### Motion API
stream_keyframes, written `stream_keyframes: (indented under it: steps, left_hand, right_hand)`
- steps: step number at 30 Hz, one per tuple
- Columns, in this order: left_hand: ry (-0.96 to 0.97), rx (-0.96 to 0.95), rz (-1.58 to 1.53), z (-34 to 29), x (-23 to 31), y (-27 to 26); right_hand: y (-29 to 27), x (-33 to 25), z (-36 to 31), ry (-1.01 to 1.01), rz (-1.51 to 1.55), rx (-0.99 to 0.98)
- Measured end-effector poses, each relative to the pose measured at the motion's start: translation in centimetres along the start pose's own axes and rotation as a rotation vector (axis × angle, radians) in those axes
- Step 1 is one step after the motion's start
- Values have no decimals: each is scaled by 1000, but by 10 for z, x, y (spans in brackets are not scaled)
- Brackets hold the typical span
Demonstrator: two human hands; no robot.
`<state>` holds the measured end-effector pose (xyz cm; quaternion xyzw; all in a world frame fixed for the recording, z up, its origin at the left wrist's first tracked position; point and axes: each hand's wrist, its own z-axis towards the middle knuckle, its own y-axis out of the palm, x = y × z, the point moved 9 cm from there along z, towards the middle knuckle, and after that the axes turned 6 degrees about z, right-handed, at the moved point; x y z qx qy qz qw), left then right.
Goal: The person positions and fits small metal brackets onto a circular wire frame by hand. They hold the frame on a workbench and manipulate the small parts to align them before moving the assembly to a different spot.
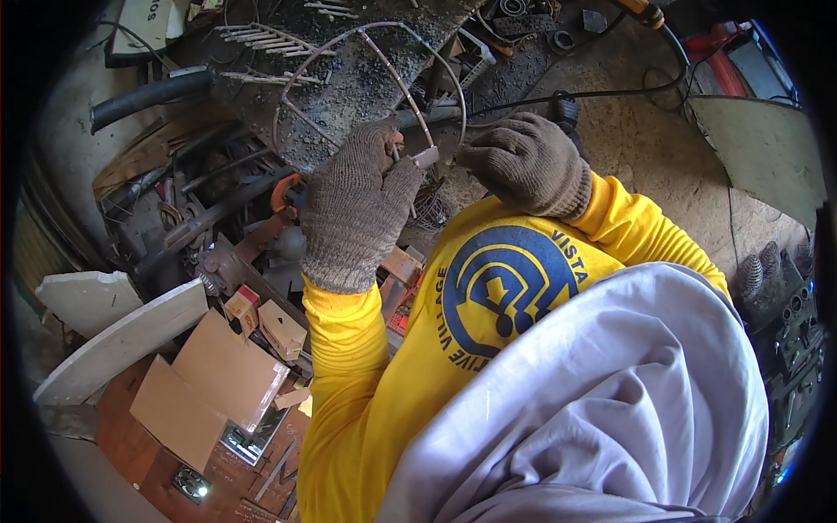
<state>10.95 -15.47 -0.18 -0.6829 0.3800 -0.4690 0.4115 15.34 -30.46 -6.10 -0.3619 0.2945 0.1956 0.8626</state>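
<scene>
My left hand (359, 205), in a brown knitted work glove, is closed round the lower part of a frame of thin bent metal rods (397, 71). A small grey metal block (425, 157) sits at the lower end of the middle rod, next to my left fingers. The frame's curved rods arch up over the dark, gritty worktable. My right hand (527, 164), gloved the same way, is curled closed beside the frame's right rod. What its fingers hold, if anything, is hidden.
Slatted metal pieces (266, 39) lie on the worktable (340, 96). A black hose (153, 98) is at the far left, with metal scrap below. Cardboard (209, 375) and small boxes (281, 329) lie at lower left. A cable (610, 92) crosses at the right.
</scene>
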Motion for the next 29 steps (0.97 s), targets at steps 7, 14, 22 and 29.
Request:
stream_keyframes:
  steps: [7,14,22,29]
  left_hand:
    - [15,18,53,0,1,-1]
    - [46,36,67,1,1,-1]
    - [0,-3,-125,-7,-9,-7]
    - [-228,32,-663,-47,-60,-26]
  right_hand:
    - [8,-10,6,-69,-50,24]
    - [12,-17,9,-145,-128,-11]
    - [5,-5,-5,-35,-210,-33]
    - [-38,14,-41,250,-9,87]
